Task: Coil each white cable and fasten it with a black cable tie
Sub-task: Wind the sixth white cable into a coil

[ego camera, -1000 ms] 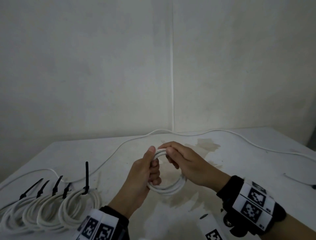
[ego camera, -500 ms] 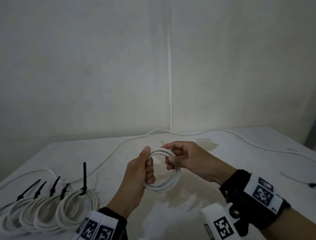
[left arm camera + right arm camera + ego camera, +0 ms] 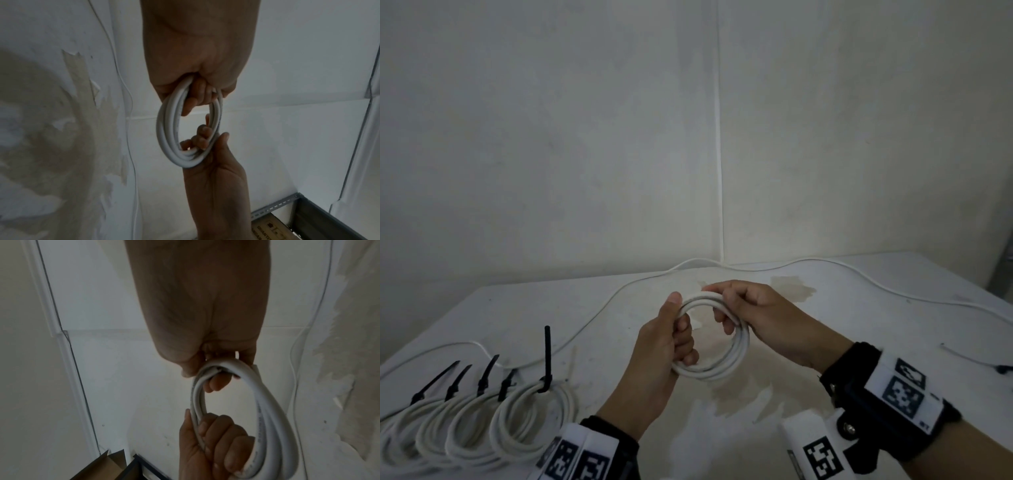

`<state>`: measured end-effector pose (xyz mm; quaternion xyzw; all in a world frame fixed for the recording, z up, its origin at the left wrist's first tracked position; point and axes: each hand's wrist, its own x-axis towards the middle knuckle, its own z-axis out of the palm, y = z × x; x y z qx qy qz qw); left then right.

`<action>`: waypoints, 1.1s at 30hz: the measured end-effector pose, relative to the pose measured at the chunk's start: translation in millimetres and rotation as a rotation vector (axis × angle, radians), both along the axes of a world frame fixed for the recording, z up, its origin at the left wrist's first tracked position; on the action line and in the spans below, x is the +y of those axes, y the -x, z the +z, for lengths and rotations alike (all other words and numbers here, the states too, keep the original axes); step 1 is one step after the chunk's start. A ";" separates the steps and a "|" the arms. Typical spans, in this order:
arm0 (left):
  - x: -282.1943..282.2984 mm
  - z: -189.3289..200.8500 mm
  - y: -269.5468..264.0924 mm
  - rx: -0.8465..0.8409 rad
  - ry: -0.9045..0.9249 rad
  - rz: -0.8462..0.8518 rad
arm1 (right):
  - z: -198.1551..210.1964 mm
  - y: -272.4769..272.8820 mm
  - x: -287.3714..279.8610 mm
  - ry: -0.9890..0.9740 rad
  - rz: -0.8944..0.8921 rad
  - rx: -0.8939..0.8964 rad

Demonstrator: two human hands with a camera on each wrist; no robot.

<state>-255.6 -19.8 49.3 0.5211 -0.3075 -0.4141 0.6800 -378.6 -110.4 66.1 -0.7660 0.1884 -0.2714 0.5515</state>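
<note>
- White cable coil point(image 3: 714, 346) was held above the table point(image 3: 825, 308) at lower centre of the head view, no tie on it.
- Left hand point(image 3: 661, 356) gripped the coil's left arc, fingers curled through the loop, thumb up along it.
- Right hand point(image 3: 760, 315) had shifted since a second before: fingers now wrapped the upper right arc.
- Coil opened rounder than earlier.
- Five tied coils point(image 3: 472, 425) with black cable ties point(image 3: 547, 359) sat unchanged at lower left.

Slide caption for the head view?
Both hands, left hand and right hand, grip a white cable coil above the table.
</note>
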 end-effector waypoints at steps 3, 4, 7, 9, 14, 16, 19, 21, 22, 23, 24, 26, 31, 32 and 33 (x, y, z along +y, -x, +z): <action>0.8 -3.6 4.0 0.041 0.001 0.014 | -6.4 -1.4 3.1 -0.008 -0.040 -0.004; 0.8 -4.7 5.0 0.050 0.010 0.022 | -9.1 -3.1 4.1 -0.018 -0.040 -0.013; 0.4 -8.0 6.2 0.043 0.023 0.018 | -12.0 -7.8 6.8 -0.035 -0.058 -0.053; 0.8 -8.8 4.9 0.035 0.012 -0.024 | -12.3 -8.5 6.1 0.010 -0.089 -0.050; 4.4 -8.1 -7.6 -0.068 -0.039 -0.182 | -13.5 -4.5 3.0 0.106 -0.084 0.027; 4.5 -5.8 -11.2 -0.114 -0.078 -0.230 | -11.1 -2.6 1.9 0.156 -0.072 0.080; 1.1 -1.0 -6.7 -0.143 -0.134 -0.235 | -8.2 -0.6 0.6 0.277 -0.064 0.173; -2.1 0.5 2.5 -0.157 -0.127 -0.183 | -7.9 1.0 0.0 0.282 -0.057 0.182; -3.7 0.0 7.7 -0.163 -0.115 -0.146 | -8.2 1.8 0.5 0.256 -0.050 0.168; -5.0 -1.0 12.3 -0.168 -0.107 -0.106 | -8.2 2.4 1.6 0.220 -0.041 0.144; -6.2 -2.4 16.0 -0.165 -0.104 -0.067 | -8.4 3.0 2.7 0.181 -0.038 0.118; -8.5 -4.3 20.3 -0.150 -0.096 -0.010 | -9.3 4.0 4.2 0.119 -0.065 0.059; -12.7 -2.9 18.9 -0.073 -0.049 0.092 | -15.1 12.3 5.6 -0.036 -0.119 -0.048; -13.4 -3.1 18.6 -0.068 -0.040 0.095 | -15.8 13.0 6.7 -0.066 -0.107 -0.051; -13.9 -3.4 19.1 -0.069 -0.037 0.091 | -16.4 12.9 7.4 -0.094 -0.102 -0.063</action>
